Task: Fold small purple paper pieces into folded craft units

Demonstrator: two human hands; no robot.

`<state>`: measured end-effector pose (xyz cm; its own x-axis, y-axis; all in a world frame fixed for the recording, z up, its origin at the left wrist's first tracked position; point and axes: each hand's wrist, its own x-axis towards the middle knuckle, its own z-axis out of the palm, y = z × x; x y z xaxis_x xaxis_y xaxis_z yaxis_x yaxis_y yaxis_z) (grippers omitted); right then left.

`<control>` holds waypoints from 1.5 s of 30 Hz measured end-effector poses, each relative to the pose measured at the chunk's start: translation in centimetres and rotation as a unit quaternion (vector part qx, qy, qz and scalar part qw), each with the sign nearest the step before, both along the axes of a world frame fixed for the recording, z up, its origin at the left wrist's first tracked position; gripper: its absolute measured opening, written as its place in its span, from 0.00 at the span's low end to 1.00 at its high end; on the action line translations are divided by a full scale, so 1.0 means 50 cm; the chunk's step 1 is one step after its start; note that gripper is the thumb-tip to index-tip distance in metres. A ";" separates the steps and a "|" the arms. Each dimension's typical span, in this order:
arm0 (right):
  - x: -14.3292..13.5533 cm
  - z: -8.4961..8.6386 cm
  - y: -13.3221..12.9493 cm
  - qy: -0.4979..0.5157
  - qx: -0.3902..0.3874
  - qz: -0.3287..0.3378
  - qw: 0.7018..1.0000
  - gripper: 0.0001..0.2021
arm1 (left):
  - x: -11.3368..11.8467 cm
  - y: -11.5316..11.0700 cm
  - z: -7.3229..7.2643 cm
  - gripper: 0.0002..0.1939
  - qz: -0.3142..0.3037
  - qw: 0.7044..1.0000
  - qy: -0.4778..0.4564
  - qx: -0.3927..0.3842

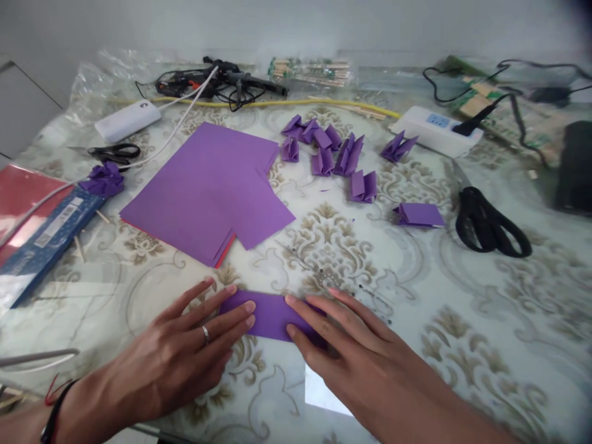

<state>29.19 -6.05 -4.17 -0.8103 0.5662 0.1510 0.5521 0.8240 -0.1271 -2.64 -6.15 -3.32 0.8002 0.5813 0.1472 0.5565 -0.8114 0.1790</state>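
A narrow purple paper strip (271, 316) lies flat on the patterned tabletop, under the fingers of both hands. My left hand (185, 345), with a ring on one finger, rests its fingertips on the strip's left end, fingers stretched out. My right hand (351, 339) lies over the right end with its fingers spread, hiding that end. Beyond the hands is a stack of purple sheets (208, 185), with red showing at its lower edge. Several folded purple pieces (324, 160) stand to the right of the stack, and one flat folded piece (420, 214) lies further right.
Black scissors (490, 225) lie at the right, near a white power strip (435, 129). At the left are a blue package (50, 237), a crumpled purple paper (105, 179), smaller scissors (118, 152) and a white power bank (128, 120). A yellow cable (277, 103) crosses the back.
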 end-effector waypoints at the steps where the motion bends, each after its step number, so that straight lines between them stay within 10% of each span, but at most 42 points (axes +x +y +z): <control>1: 0.008 0.000 -0.003 -0.003 0.007 -0.004 1.000 0.23 | -0.001 0.000 0.000 0.24 0.000 1.000 0.003 -0.003; 15: 0.080 0.014 -0.027 -0.027 0.039 -0.034 0.998 0.21 | -0.001 0.004 0.003 0.24 0.002 1.000 -0.002 0.012; 25: 0.008 0.010 -0.007 0.005 0.035 0.043 0.998 0.19 | 0.057 0.047 0.025 0.07 -0.044 0.995 -0.093 0.005; 45: -0.005 -0.006 0.000 -0.012 -0.006 0.031 0.999 0.27 | 0.027 0.015 -0.003 0.27 0.005 0.999 -0.015 -0.046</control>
<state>28.92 -6.04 -4.47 -0.8470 0.5168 0.1250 0.5034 0.8551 -0.1241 -1.30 -5.38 -3.48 0.7901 0.6017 0.1168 0.5582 -0.7851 0.2685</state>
